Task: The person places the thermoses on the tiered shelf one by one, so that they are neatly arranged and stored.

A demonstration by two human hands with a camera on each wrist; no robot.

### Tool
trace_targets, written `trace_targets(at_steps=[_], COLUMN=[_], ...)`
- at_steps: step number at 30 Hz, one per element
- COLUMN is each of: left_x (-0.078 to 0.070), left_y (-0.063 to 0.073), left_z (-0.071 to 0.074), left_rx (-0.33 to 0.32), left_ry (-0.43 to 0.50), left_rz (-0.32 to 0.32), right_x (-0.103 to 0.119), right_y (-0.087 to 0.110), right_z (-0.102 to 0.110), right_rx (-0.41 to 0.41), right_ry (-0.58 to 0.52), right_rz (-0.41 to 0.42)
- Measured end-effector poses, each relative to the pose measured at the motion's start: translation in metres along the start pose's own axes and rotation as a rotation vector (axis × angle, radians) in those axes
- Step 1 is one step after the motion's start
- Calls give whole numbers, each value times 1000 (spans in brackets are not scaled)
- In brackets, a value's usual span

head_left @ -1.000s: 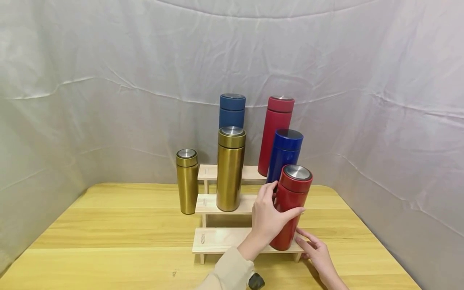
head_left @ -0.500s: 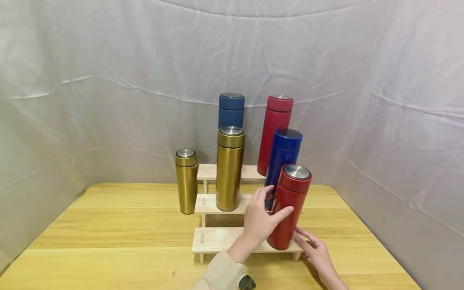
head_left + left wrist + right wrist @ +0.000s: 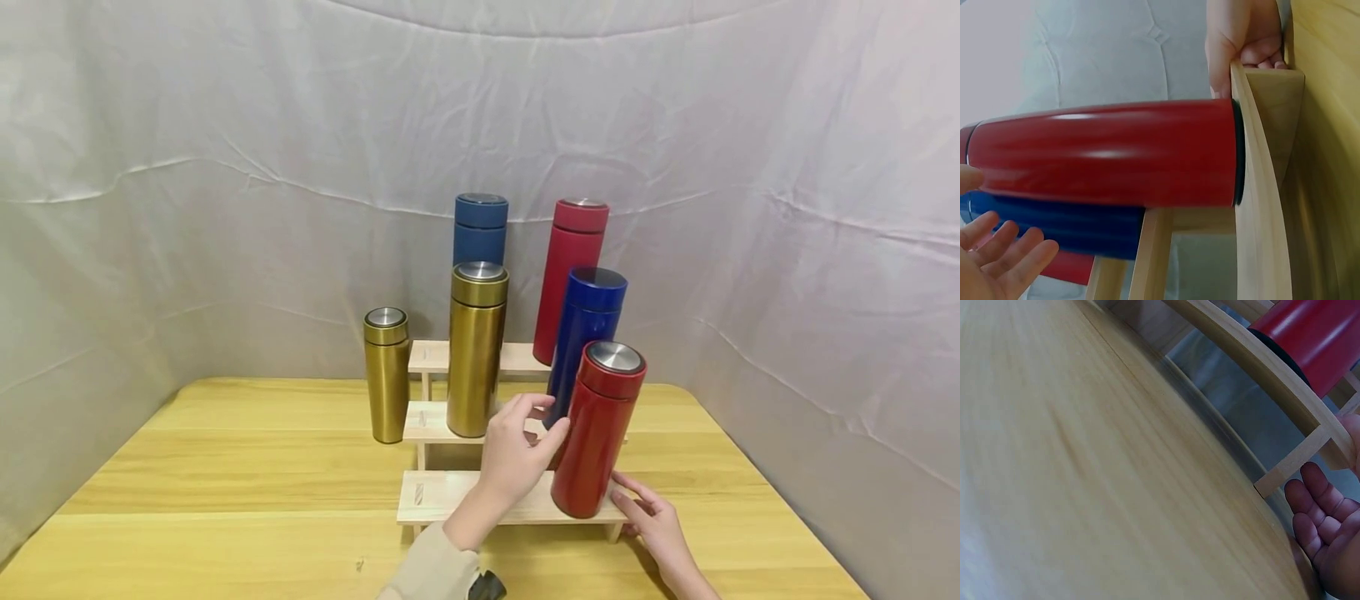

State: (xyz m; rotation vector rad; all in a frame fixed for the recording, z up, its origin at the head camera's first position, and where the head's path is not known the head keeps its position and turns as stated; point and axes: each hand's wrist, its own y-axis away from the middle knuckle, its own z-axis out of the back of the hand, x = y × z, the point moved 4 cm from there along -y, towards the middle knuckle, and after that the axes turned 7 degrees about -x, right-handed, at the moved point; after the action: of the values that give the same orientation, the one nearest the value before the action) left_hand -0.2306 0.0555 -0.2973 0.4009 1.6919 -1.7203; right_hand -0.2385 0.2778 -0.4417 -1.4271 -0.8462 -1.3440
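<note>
A glossy red thermos flask (image 3: 597, 442) with a steel-topped lid stands on the right part of the lowest step of a wooden three-step stand (image 3: 450, 496). Just left of it is my left hand (image 3: 510, 457), fingers spread and loosely bent around nothing; in the left wrist view its fingers (image 3: 1013, 253) are apart from the flask's side. My right hand (image 3: 658, 529) grips the right end of the lowest step, thumb against the board and other fingers curled below it near the leg. Behind the red flask rises a blue thermos flask (image 3: 588, 321), its lower part partly covered.
On the middle step stands a tall gold flask (image 3: 477, 358). The top step bears a matte blue flask (image 3: 480, 229), partly hidden, and a dark red flask (image 3: 573, 258). A smaller gold flask (image 3: 387, 383) stands on the table (image 3: 262, 475) left of the stand. Grey cloth (image 3: 300, 208) hangs around.
My left hand has let go of the red flask and drawn back to the left and down. The flask stays put on the lowest step, and my right hand has not moved.
</note>
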Motion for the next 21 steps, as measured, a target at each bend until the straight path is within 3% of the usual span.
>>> trace_targets(at_steps=[15, 21], left_x=[9, 11], left_y=[-6, -7], left_z=[36, 45], left_rx=[-4, 54], left_ry=[-9, -48], left_rz=[-19, 1], right_x=[2, 2], right_y=[2, 2], right_z=[0, 0], right_rx=[-11, -6], right_ry=[60, 66], right_rz=[-33, -33])
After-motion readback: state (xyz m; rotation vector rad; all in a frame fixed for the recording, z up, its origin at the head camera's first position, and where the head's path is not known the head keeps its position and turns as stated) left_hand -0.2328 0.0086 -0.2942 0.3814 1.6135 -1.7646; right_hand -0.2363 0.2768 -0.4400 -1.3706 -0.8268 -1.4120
